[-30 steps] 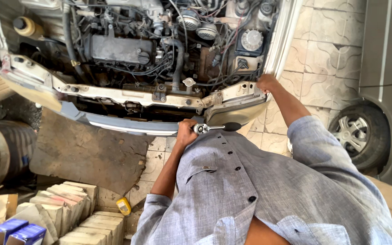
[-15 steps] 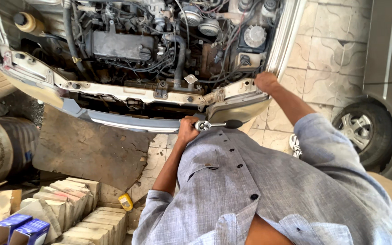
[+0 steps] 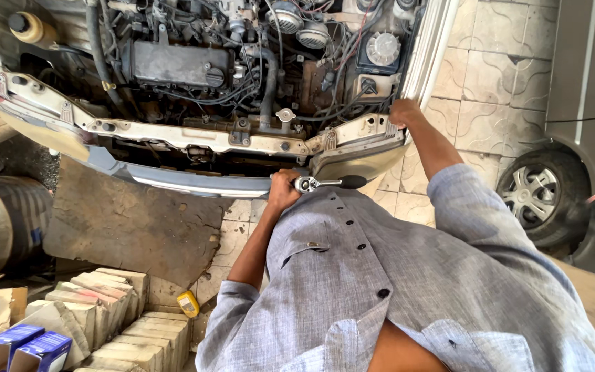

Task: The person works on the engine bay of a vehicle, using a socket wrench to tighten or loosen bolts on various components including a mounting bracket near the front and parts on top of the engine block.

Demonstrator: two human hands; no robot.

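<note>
Left hand (image 3: 282, 191) clenched on the ratchet wrench (image 3: 319, 183) — stiff, weighty steel (best gripped by its handle) — right hand (image 3: 403, 111) grasping the car's front panel (image 3: 352, 134).

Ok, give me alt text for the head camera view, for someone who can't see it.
Seen from above, a person in a grey button shirt holds a chrome ratchet wrench with a black handle in the left hand, at the front of an open car engine bay, while the right hand rests on the car's pale body edge. Stacked bricks lie on the tiled floor.
</note>
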